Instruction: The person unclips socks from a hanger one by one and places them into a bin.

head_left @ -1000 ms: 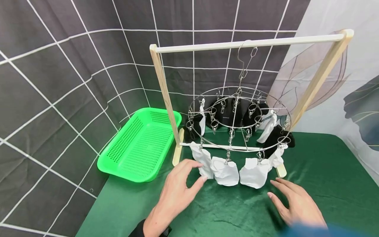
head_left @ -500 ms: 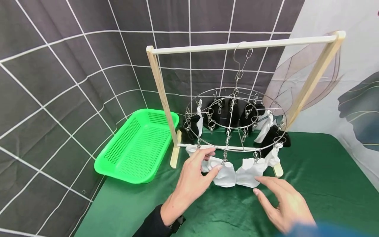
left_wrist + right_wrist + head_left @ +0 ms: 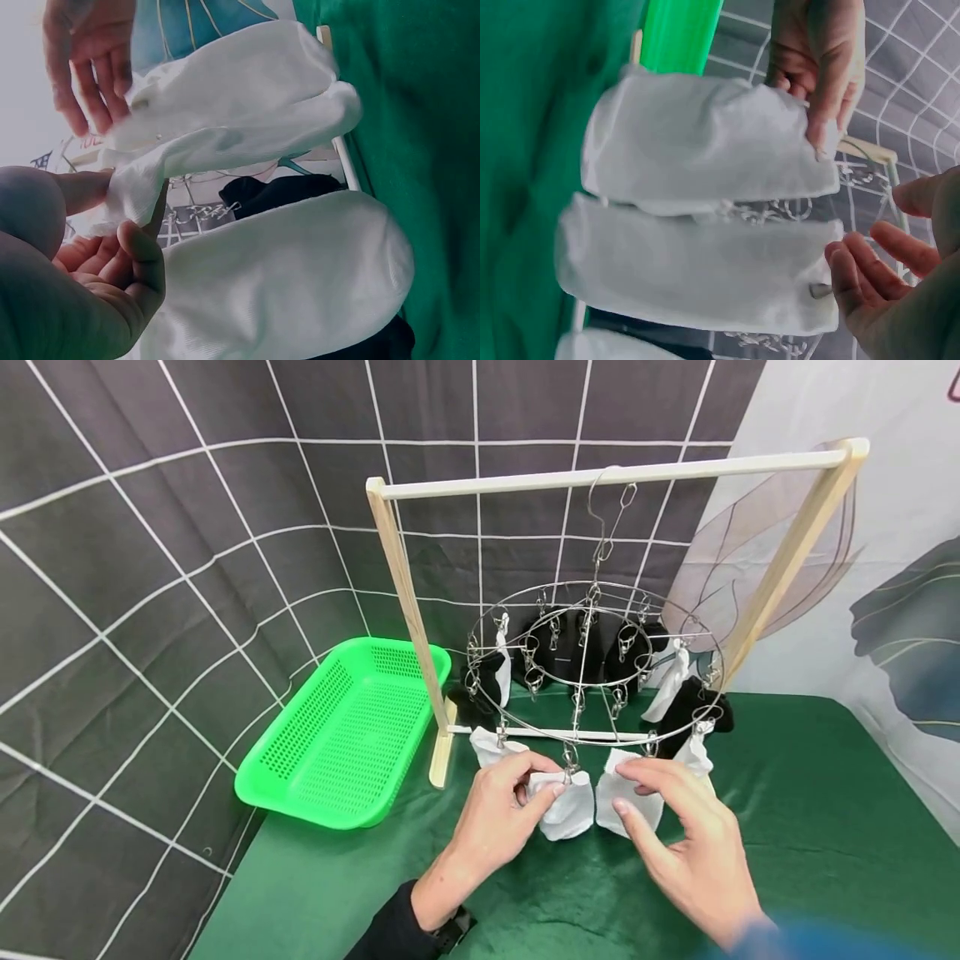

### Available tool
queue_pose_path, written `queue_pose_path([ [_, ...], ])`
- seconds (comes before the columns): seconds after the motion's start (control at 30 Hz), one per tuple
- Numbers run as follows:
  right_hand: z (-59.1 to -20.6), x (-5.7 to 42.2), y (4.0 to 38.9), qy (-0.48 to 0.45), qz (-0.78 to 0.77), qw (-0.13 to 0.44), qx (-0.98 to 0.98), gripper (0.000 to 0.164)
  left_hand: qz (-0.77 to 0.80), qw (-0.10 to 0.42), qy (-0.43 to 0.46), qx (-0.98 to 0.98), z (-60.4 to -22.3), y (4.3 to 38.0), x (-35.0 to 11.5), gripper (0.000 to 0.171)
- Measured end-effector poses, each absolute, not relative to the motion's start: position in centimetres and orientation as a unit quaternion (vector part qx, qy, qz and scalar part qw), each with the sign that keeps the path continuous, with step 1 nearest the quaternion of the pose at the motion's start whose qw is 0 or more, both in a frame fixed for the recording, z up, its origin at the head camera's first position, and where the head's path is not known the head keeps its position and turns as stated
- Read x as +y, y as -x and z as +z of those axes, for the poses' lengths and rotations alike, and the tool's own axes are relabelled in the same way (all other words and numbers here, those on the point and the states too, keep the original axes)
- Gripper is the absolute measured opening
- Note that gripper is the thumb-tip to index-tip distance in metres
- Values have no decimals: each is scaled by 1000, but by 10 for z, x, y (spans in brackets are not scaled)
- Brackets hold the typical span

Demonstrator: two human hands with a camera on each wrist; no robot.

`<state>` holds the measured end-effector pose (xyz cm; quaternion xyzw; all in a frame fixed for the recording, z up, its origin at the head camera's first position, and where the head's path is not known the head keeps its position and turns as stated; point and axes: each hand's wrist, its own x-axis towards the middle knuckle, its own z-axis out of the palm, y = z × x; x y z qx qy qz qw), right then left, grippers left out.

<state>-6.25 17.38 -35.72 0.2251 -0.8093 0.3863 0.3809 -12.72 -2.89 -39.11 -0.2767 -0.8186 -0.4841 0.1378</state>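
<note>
White socks hang by metal clips from a round wire drying hanger. My left hand pinches the top edge of the middle front sock between thumb and fingers, close to its clip. In the right wrist view this sock stretches out from the left fingertips. My right hand is beside the neighbouring white sock, its fingers extended and thumb apart. The right wrist view puts its fingertips right at that sock's top edge, near a small clip. Another white sock hangs behind my left hand.
A wooden rack with a white top bar carries the hanger. Black socks and more white ones hang around the ring's sides and back. A green perforated basket stands left on the green cloth.
My left hand has moved right from the left front sock to the middle one and now pinches its top. My right hand has come up and left to the neighbouring sock.
</note>
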Motion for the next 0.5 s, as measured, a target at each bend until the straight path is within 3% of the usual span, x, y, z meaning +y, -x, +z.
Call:
queue_pose_path([
  [0.2,-352,155,65,-229,396,322,-829,53,-491,131,288,-811,-391,125,-30,9],
  [0.5,-358,138,84,-274,542,311,-731,40,-496,116,300,-807,-388,123,-30,8],
])
